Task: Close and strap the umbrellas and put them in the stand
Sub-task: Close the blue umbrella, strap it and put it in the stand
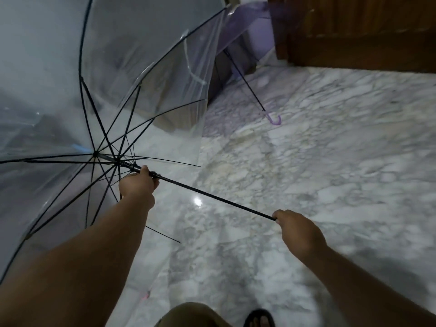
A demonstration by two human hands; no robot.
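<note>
Nearest, feet: a dark sandal (259,318) on a foot and a knee in olive cloth (188,315) show at the bottom edge, over the marble floor (330,161).
Writing: no brand, label or lettering can be read on anything.
Right hand: the right hand (299,232) is clenched round the near end of the clear umbrella's shaft; the handle is hidden inside the fist.
Left hand: the left hand (138,185) grasps the shaft (212,197) further up, at the black sliding collar just below the ribs.
Clear umbrella, place: the clear umbrella (106,79) is held in the air between both hands, above the floor, filling the left side of the view.
Clear umbrella, direction: its long axis runs from the right hand at lower right up to the hub at centre left; the top points left and away, the canopy facing away from the person.
Clear umbrella, look: open, with a see-through canopy, thin black ribs fanning out from the hub, a thin black shaft; a clear strap hangs loose at the canopy's edge.
Purple umbrella: further off, a purple umbrella (247,31) lies open on the floor, its curved purple handle (274,119) pointing toward the person.
Farthest: a dark wooden door (354,31) stands at upper right.
</note>
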